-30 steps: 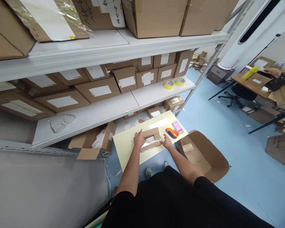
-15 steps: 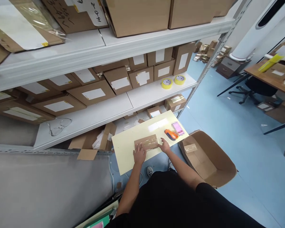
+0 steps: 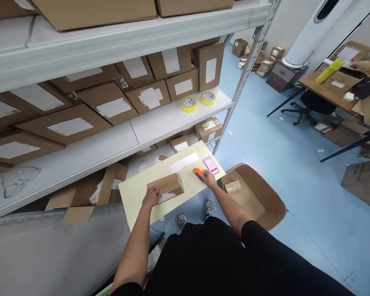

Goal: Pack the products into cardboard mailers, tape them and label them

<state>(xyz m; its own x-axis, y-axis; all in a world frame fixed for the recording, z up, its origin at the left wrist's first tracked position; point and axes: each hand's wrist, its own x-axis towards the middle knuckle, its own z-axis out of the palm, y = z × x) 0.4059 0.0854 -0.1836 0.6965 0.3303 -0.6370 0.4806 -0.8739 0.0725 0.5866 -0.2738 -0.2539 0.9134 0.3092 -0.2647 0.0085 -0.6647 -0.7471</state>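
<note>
A small taped cardboard box (image 3: 169, 183) lies on the pale yellow board (image 3: 135, 183), with a white label on its near side. My left hand (image 3: 152, 196) grips the left end of this box, fingers over its top. To the right, my right hand (image 3: 209, 179) is closed around an orange and dark blue tape dispenser (image 3: 199, 172) at the board's right part; the fingers are partly hidden. Just beyond that hand lies a pink phone-like item (image 3: 211, 165), blurred out in part. A white strip (image 3: 184, 162) lies along the board's far side.
A large open carton (image 3: 267, 193) with a small taped box (image 3: 232, 186) inside stands on the floor to the right. Metal shelves hold several cardboard boxes and two yellow tape rolls (image 3: 188, 105). Left of the board, an open box (image 3: 89, 189) juts out; safety glasses (image 3: 18, 181) lie above.
My right hand has left the box and moved right onto the tape dispenser. The box now shows a labelled near side, with my left hand at its left end. The view has shifted right.
</note>
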